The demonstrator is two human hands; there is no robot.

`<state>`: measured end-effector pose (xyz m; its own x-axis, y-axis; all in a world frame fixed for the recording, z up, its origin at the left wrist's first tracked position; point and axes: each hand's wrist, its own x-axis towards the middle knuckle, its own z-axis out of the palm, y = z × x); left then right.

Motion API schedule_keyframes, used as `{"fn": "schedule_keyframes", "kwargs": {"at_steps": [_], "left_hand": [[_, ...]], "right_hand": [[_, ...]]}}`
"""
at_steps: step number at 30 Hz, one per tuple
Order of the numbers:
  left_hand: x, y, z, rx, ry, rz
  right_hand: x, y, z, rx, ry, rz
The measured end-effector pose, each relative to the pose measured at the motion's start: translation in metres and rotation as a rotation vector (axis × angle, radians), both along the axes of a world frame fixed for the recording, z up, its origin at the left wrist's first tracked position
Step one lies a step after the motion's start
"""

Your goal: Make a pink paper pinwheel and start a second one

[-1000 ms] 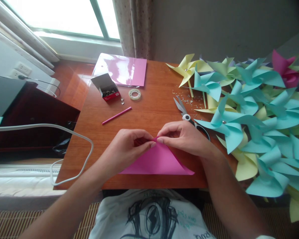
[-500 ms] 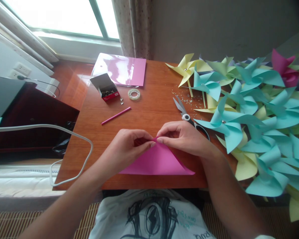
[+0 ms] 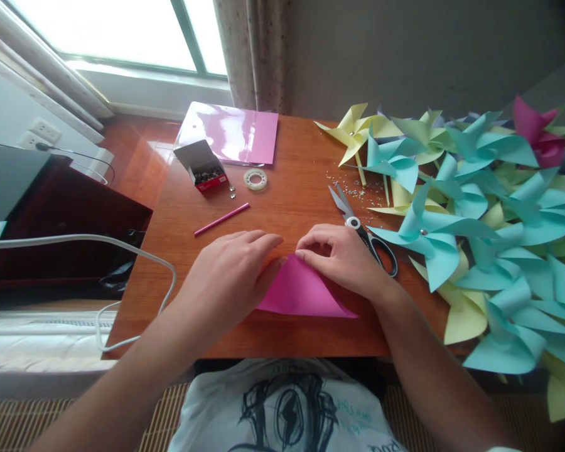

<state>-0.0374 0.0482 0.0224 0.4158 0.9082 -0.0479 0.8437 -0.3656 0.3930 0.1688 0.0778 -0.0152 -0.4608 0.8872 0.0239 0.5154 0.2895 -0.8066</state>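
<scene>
A folded pink paper (image 3: 301, 292) lies as a triangle on the wooden table (image 3: 292, 207), near its front edge. My left hand (image 3: 226, 282) lies flat over the paper's left half, fingers stretched out and pressing down. My right hand (image 3: 343, 257) has its fingers curled, with the fingertips pinching the paper's top corner against the table. The two hands nearly touch at that corner.
Scissors (image 3: 362, 229) lie just behind my right hand. A pink straw (image 3: 221, 219), a tape roll (image 3: 255, 179), an open box of pins (image 3: 202, 166) and a pink sheet stack (image 3: 230, 133) sit farther back. Paper pinwheels (image 3: 475, 207) crowd the right side. A white cable (image 3: 122, 251) loops at left.
My left hand has gone from pinching the paper's top corner to lying flat on it. The paper is pressed flatter and looks smaller. My right hand has sunk slightly toward the table.
</scene>
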Motion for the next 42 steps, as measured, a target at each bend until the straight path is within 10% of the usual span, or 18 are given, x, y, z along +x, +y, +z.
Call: {"fn": "schedule_keyframes", "kwargs": {"at_steps": [9,42], "left_hand": [[0.031,-0.06,-0.012,0.205,0.237,-0.241],[0.038,-0.072,-0.033,0.247,0.315,-0.261]], "right_hand": [[-0.005,0.001,-0.007,0.067,-0.112,-0.057],[-0.009,0.008,-0.009,0.096,-0.275,-0.024]]}}
